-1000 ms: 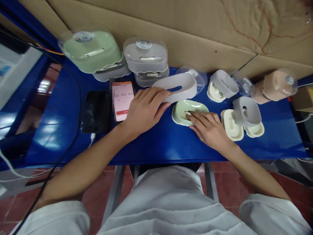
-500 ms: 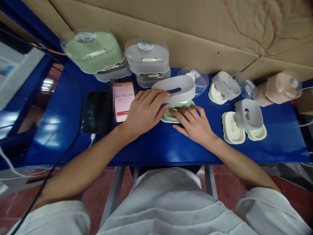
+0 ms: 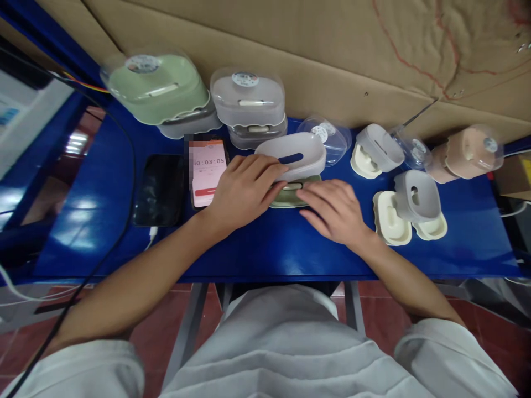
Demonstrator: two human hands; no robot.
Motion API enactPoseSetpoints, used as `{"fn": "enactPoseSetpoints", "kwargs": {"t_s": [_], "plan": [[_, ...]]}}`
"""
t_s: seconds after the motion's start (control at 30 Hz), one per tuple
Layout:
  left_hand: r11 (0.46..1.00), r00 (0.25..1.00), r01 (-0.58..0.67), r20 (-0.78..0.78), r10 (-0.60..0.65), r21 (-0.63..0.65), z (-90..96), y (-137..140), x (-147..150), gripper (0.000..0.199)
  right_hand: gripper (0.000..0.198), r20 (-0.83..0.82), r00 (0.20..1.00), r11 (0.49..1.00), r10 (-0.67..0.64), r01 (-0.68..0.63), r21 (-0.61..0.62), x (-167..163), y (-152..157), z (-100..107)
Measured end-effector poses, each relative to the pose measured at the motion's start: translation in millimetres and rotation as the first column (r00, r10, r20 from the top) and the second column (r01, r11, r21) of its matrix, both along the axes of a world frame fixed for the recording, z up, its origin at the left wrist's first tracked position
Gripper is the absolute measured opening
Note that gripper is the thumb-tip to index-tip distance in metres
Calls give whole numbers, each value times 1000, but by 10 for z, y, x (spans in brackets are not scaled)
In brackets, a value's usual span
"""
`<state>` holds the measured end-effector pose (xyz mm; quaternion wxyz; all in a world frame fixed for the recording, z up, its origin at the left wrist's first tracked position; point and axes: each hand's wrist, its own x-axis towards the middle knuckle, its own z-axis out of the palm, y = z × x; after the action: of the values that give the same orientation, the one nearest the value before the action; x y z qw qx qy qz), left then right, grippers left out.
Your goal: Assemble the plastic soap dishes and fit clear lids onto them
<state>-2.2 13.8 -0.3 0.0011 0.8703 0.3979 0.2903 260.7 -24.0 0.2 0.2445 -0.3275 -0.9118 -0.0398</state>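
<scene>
My left hand [image 3: 244, 190] is closed on the near left side of a grey oval plastic shell [image 3: 309, 146] with a long slot through its floor. The shell is tilted. Just below it, low over the blue table, is a green plastic base [image 3: 286, 200] with a pale raised bar [image 3: 292, 187]. My right hand [image 3: 334, 210] is at the base's right end, its fingers bent and gathered against it. The hand hides that end, so the exact contact is hard to see.
Stacked boxes with clear lids, green [image 3: 182, 77] and grey [image 3: 249, 113], stand at the back left. A phone timer [image 3: 208, 168] and a black device [image 3: 160, 190] lie left. Rightward are clear lids [image 3: 334, 141], grey shells [image 3: 417, 196], cream bases [image 3: 390, 221] and pink boxes [image 3: 468, 152].
My right hand's fingers have drawn back to the right and bunched together, uncovering the pale bar. The green base shows at a different angle. My left hand still holds the grey shell.
</scene>
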Motion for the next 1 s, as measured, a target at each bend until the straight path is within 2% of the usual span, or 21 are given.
{"fn": "enactPoseSetpoints", "kwargs": {"t_s": [0.1, 0.17, 0.33, 0.43, 0.53, 0.67, 0.8, 0.9, 1.0], "plan": [[999, 999, 35, -39, -34, 38, 6, -8, -15, 25, 59, -144, 972, 982, -187, 187, -13, 134, 13, 68], [999, 999, 5, -39, -4, 35, -3, 9, -31, 24, 58, -133, 949, 958, -286, 278, -76, 189, 51, 76], [991, 991, -125, -43, 127, 52, -46, 85, -58, 26, 48, 8, 953, 939, -302, 299, -169, 230, 223, -55], [993, 992, -106, -66, 110, 55, -59, 90, -53, 27, 54, 81, 927, 907, -367, 376, -189, 243, 336, -166], [996, 994, -86, -64, 88, 40, -77, 80, -46, 27, 61, 94, 872, 860, -480, 489, -146, 272, 417, -238], [997, 997, -65, 46, 67, -38, -110, 88, -31, 30, 70, 43, 791, 782, -611, 611, -123, 348, 471, -256], [997, 987, -45, 151, 53, -58, -98, 69, -1, 39, 58, -77, 799, 798, -596, 579, -168, 481, 493, -181], [993, 997, -52, 55, 58, -103, -52, 14, 11, 45, 53, -253, 783, 823, -568, 541, -174, 555, 436, -33], [978, 998, -1, -68, -13, -210, -35, -35, 14, 56, 51, -332, 804, 869, -493, 472, -148, 529, 285, 156]]}}
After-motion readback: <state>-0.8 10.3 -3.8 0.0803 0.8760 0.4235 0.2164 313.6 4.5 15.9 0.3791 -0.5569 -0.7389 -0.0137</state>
